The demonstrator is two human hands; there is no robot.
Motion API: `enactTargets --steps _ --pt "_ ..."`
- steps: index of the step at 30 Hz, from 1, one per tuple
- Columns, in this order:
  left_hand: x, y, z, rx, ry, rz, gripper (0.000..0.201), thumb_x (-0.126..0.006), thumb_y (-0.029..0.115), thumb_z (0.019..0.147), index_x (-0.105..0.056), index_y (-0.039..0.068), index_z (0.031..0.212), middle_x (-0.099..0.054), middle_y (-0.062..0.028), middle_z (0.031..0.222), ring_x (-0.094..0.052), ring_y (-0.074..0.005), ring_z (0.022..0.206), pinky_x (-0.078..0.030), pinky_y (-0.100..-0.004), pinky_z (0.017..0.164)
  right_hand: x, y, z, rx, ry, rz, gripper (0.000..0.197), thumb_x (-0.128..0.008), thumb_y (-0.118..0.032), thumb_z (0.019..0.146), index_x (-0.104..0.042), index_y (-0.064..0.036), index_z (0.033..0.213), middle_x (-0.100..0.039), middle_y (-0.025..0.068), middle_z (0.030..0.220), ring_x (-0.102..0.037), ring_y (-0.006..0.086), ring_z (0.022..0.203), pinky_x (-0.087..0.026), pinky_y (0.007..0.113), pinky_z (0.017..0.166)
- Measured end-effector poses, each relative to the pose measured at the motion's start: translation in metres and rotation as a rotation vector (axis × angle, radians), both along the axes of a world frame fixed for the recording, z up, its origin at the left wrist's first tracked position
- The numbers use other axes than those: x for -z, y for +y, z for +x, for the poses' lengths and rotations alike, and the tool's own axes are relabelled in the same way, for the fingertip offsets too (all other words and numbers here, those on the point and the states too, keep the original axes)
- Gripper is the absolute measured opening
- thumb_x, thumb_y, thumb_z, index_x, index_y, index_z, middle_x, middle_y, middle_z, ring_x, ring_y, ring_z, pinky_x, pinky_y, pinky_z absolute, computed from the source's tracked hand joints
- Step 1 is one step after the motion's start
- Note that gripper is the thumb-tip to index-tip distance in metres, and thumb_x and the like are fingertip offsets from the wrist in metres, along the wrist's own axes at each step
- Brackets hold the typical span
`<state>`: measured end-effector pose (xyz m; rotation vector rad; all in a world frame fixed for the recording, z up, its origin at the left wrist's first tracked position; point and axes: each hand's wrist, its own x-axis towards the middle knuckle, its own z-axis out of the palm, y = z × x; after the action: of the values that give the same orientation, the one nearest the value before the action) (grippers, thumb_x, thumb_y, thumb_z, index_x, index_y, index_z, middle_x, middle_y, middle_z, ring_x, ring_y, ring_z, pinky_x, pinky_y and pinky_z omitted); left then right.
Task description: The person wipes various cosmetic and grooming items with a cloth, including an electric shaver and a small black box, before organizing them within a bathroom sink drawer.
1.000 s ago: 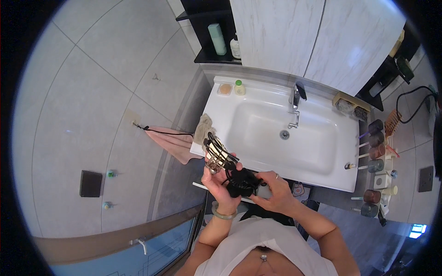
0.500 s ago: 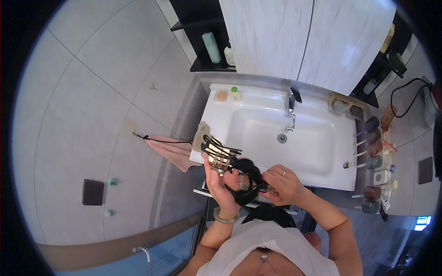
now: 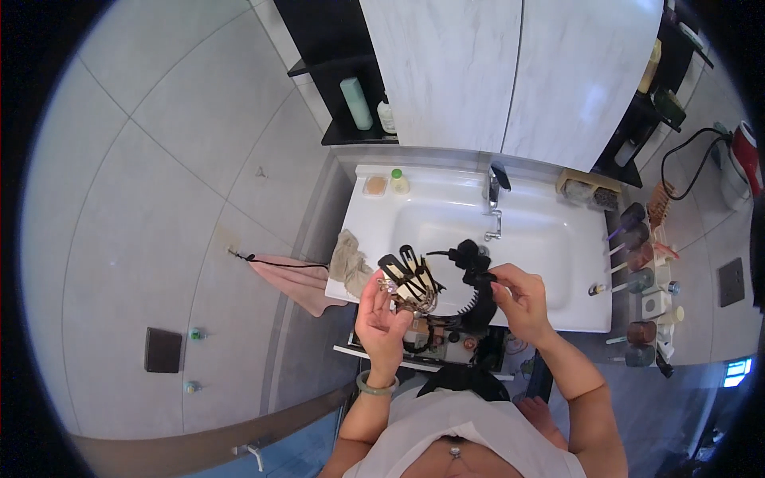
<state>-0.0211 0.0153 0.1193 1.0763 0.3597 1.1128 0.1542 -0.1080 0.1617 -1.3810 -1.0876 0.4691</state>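
Our left hand [image 3: 381,328] curled round the clips [image 3: 414,283], perhaps to keep the bunch together; our right hand [image 3: 524,307], nearly closed, pinched the black band [image 3: 480,307] at its edge, seemingly for light control; both things were above the open drawer [image 3: 351,350], by the basin [image 3: 586,319].

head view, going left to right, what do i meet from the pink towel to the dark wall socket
Pink towel, beige cloth, left hand, bunch of hair clips, black toothed hair piece, right hand, cups, dark wall socket.
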Motion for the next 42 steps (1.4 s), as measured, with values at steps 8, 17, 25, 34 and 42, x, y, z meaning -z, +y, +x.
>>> enactTargets --steps 8,17,25,34,42 --pt "-0.008 -0.009 0.009 0.066 0.190 0.193 0.055 -0.057 -0.009 0.082 -0.041 -0.006 0.134 -0.042 -0.0103 0.136 -0.048 -0.0232 0.122 -0.041 -0.0335 0.102 0.007 0.009 -0.012 -0.083 0.161 -0.042 0.013 -0.058 -0.008 0.092 -0.058 0.0043 0.089 -0.061 0.0075 0.068 -0.058 0.0108 0.062 -0.046 0.025 0.061" --pt "-0.017 -0.015 0.010 0.471 0.155 0.026 0.074 -0.057 -0.014 0.076 -0.028 -0.004 0.144 -0.034 -0.0085 0.131 -0.043 -0.0205 0.123 -0.049 -0.0275 0.088 0.028 -0.017 -0.010 -0.055 0.446 -0.131 0.015 -0.057 -0.009 0.094 -0.054 0.0035 0.101 -0.061 0.0026 0.080 -0.056 0.0085 0.071 -0.044 0.023 0.065" --pt "-0.013 -0.034 0.031 0.460 0.337 0.287 0.088 -0.078 0.004 0.070 -0.031 0.004 0.144 -0.035 -0.0091 0.129 -0.042 -0.0212 0.121 -0.046 -0.0340 0.094 0.063 -0.050 -0.001 -0.181 1.081 -0.047 0.035 -0.045 -0.035 0.096 -0.057 -0.0051 0.111 -0.063 0.0043 0.095 -0.056 0.0151 0.076 -0.045 0.029 0.072" --pt "-0.004 -0.049 0.058 0.445 0.314 0.195 0.100 -0.083 0.015 0.069 -0.021 0.001 0.146 -0.042 -0.0096 0.134 -0.041 -0.0212 0.125 -0.033 -0.0373 0.107 0.077 -0.067 -0.008 -0.245 1.591 0.069 0.040 -0.045 -0.037 0.094 -0.055 -0.0060 0.118 -0.061 0.0053 0.095 -0.057 0.0179 0.081 -0.046 0.035 0.080" --pt "-0.004 -0.060 0.079 0.549 0.184 0.091 0.090 -0.084 0.001 0.062 -0.034 0.001 0.138 -0.034 -0.0100 0.136 -0.044 -0.0219 0.125 -0.044 -0.0335 0.101 0.086 -0.075 0.008 -0.129 0.835 -0.090 0.056 -0.064 -0.004 0.080 -0.043 -0.0031 0.132 -0.053 0.0056 0.118 -0.050 0.0154 0.112 -0.043 0.031 0.093"
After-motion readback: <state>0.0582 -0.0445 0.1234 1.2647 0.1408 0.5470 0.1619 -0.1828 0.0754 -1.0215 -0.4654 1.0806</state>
